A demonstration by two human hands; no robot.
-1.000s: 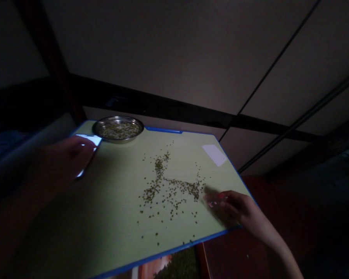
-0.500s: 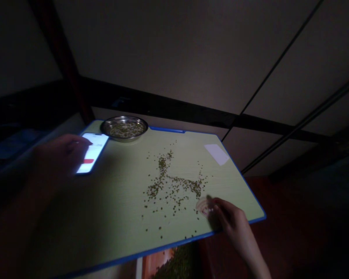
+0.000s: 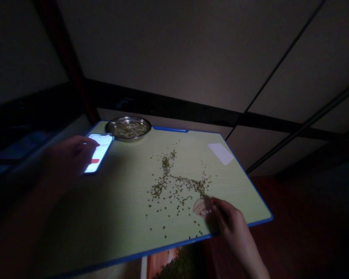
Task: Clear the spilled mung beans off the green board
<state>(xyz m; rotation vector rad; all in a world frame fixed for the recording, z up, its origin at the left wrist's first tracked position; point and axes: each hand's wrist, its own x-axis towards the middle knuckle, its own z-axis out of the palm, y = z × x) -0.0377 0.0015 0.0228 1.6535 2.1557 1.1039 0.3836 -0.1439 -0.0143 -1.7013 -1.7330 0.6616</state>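
Observation:
My right hand (image 3: 231, 219) pinches a thin, see-through rounded plastic piece (image 3: 200, 208) with reddish marks, low over the front right of a pale green board (image 3: 128, 217). Small greenish beans (image 3: 180, 186) lie scattered just beyond and to the left of it. At the left, my left hand (image 3: 72, 155), dim and blurred, has its fingers curled together over the left side of a lit phone (image 3: 102, 149). Whether it touches the phone, or what is between the fingertips, cannot be made out. The phone screen shows a red button.
A metal bowl (image 3: 128, 137) with beans inside stands at the back left, close behind the phone. A white card (image 3: 220, 153) lies at the back right. Blue trim (image 3: 163, 250) edges the board. Below its front are more green beans (image 3: 182, 265). Cabinet panels (image 3: 174, 54) rise behind.
The view has shifted slightly, moving the board a little right in the picture. Against the board, the plastic piece and my right hand have moved left. My left hand remains over the phone.

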